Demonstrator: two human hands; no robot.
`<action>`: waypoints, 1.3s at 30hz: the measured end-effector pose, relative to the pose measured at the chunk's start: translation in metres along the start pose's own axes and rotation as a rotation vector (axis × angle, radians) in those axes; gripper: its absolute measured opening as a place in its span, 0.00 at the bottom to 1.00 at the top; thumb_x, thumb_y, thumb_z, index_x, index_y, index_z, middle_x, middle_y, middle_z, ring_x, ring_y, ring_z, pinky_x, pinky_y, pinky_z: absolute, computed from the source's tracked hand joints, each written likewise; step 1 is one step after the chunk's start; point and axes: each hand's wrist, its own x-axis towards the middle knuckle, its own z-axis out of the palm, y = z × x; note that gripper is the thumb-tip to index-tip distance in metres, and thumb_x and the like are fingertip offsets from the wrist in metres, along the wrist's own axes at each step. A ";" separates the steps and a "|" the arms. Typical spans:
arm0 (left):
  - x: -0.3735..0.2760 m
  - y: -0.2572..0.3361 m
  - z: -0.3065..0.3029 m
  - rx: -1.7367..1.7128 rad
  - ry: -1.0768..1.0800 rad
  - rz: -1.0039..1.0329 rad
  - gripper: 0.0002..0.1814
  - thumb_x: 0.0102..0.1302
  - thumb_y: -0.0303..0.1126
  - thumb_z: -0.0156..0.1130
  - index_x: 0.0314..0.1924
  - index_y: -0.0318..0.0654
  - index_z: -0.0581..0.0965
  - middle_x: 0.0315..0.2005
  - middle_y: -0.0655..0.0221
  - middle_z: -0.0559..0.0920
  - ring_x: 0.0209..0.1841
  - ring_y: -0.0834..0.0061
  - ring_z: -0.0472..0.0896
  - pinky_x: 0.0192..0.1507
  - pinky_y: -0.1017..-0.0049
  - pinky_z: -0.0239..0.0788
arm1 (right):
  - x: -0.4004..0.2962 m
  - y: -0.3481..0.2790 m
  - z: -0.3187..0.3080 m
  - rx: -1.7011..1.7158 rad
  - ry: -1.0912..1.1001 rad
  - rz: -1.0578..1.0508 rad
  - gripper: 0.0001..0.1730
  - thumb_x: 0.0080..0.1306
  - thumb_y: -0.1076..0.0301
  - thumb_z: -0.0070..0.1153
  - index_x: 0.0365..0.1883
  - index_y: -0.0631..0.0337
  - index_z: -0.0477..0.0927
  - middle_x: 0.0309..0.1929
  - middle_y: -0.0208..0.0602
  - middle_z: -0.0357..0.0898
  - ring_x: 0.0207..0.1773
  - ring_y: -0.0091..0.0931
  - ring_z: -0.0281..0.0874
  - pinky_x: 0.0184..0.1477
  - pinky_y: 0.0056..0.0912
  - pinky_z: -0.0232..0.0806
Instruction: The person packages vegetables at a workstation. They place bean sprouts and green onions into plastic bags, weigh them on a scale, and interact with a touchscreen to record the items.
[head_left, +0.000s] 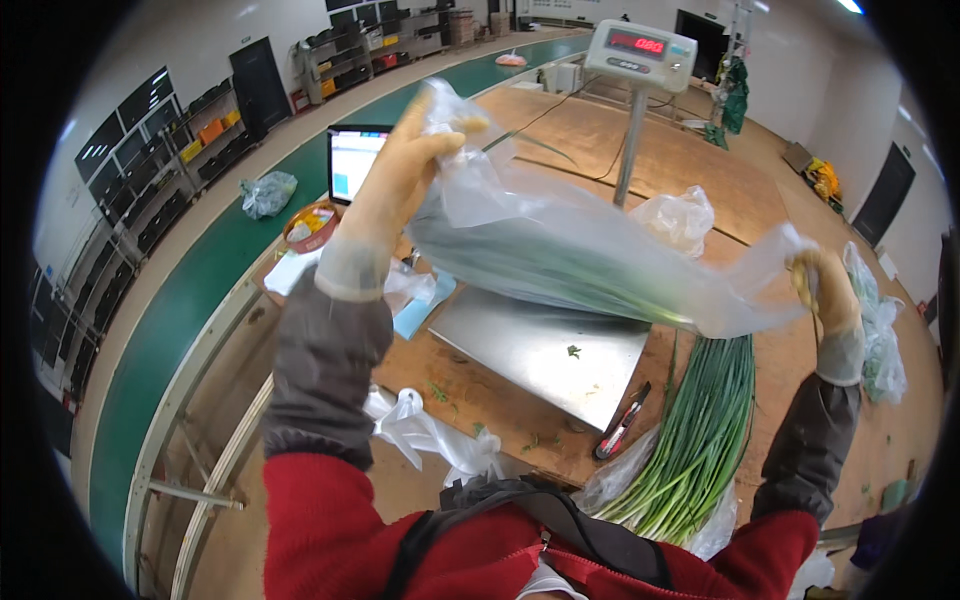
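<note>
Both my hands wear pale rubber gloves. Between them, above the steel platform (547, 352) of a weighing scale, hangs a clear plastic bag (547, 247) with green onions inside, blurred by motion. My left hand (409, 157) grips one end of the bag, raised high. At the other end, lower and to the right, my right hand (829, 289) grips the plastic. A loose bunch of green onions (705, 427) lies on the wooden table (517, 442) below my right hand, partly over a plastic sheet. Beside the platform rests a red and black utility knife (622, 424).
The scale's lit display (637, 52) stands on a metal post behind the bag. To the left are a monitor (352, 165), a round container (309, 225) and a green conveyor belt (172, 315) carrying a filled bag (268, 193). White plastic bags (431, 435) hang at the front edge.
</note>
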 end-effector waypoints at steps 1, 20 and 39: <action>0.021 0.001 0.005 -0.005 0.008 -0.228 0.23 0.62 0.29 0.62 0.57 0.34 0.75 0.43 0.61 0.82 0.43 0.74 0.80 0.46 0.73 0.74 | 0.006 -0.010 -0.002 0.056 0.005 -0.050 0.17 0.66 0.56 0.52 0.34 0.64 0.78 0.18 0.30 0.75 0.10 0.21 0.64 0.11 0.18 0.54; 0.119 0.056 0.070 -0.227 -0.489 0.054 0.22 0.71 0.38 0.52 0.57 0.29 0.73 0.55 0.59 0.79 0.47 0.76 0.80 0.47 0.78 0.76 | 0.066 -0.118 0.078 0.770 -0.245 -0.462 0.16 0.70 0.68 0.51 0.51 0.72 0.73 0.41 0.43 0.80 0.34 0.23 0.77 0.34 0.20 0.72; 0.112 -0.047 0.165 0.008 -1.001 0.210 0.24 0.69 0.39 0.56 0.62 0.37 0.69 0.55 0.68 0.77 0.58 0.74 0.73 0.61 0.72 0.62 | -0.022 -0.095 0.228 0.672 -0.816 -0.130 0.34 0.73 0.38 0.37 0.50 0.62 0.76 0.32 0.38 0.79 0.18 0.25 0.67 0.19 0.21 0.59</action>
